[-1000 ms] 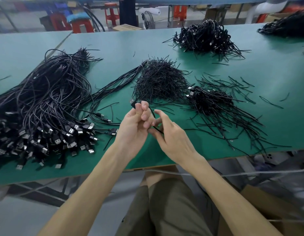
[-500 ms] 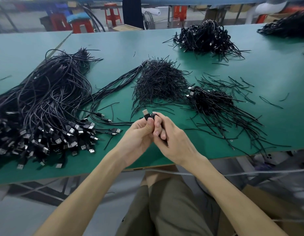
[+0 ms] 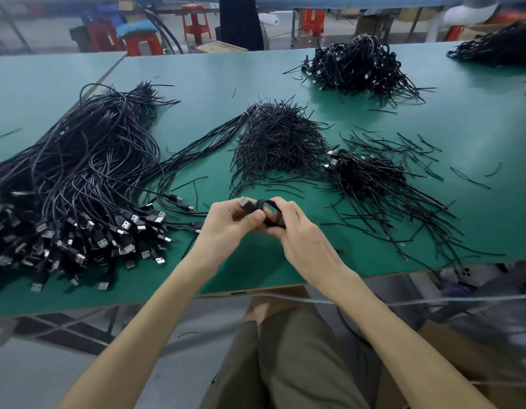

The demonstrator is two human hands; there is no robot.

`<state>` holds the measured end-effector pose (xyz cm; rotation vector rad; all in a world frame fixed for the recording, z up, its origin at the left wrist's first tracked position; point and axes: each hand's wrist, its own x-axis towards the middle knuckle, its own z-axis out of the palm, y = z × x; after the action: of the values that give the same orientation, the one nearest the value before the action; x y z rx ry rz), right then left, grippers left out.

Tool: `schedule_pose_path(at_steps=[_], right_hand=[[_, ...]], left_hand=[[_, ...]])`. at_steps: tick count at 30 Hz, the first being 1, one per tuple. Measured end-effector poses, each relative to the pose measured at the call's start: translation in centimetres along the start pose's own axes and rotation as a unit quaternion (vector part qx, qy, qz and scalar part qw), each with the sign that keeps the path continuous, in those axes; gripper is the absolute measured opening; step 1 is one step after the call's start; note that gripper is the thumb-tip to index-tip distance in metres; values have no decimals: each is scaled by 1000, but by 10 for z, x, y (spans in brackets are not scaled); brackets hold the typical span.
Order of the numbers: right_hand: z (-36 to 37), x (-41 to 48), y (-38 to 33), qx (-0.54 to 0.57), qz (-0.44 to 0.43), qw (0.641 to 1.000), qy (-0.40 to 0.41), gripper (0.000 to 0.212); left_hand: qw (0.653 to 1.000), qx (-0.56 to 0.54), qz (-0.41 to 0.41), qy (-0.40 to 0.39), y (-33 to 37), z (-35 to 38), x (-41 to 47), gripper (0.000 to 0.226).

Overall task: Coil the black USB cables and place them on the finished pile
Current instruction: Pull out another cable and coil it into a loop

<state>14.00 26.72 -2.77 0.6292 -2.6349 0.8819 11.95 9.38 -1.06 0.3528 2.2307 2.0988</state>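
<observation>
The green table point(image 3: 462, 137) is carrying a big heap of loose cables point(image 3: 78, 178) at left and the finished pile point(image 3: 370, 175) at right. Between them, nearer you, your left hand point(image 3: 229, 228) and right hand point(image 3: 303, 234) are both pinching one small coiled cable point(image 3: 266, 205).

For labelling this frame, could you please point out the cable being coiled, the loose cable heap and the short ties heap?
Cable being coiled point(image 3: 263, 204): head view, on its black loop.
Loose cable heap point(image 3: 87, 172): head view, on strands at its middle.
Short ties heap point(image 3: 280, 143): head view, on its dense middle.
</observation>
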Motion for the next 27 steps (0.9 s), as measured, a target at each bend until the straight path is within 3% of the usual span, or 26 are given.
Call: schedule_pose_path(at_steps=[5,7,9,12,15,17,20,27], right_hand=[[2,3,4,2,16,1000,3,38],[2,4,6,-5,11,1000,4,40],[2,2,7,-34,-2,999,-4,47],[2,0,5,-71,-30,997,-11,55],[2,-2,4,-73,-63,995,-3,46],[3,-2,5,-68,-70,995,2,44],[4,-1,6,-63,-69,996,4,41],[4,-2,6,-49,-89,995,8,21]], left_hand=[[986,165,-18,22,-1,-3,2,7],[977,210,-21,42,0,-7,0,17],[971,237,-16,13,2,-12,-1,22],[932,349,-20,-96,10,-19,2,36],[886,442,-35,-134,20,-13,4,59],[847,505,-41,-158,20,-4,2,60],[818,551,-37,-163,15,-1,-1,51],[847,491,-47,-200,11,-10,0,39]])
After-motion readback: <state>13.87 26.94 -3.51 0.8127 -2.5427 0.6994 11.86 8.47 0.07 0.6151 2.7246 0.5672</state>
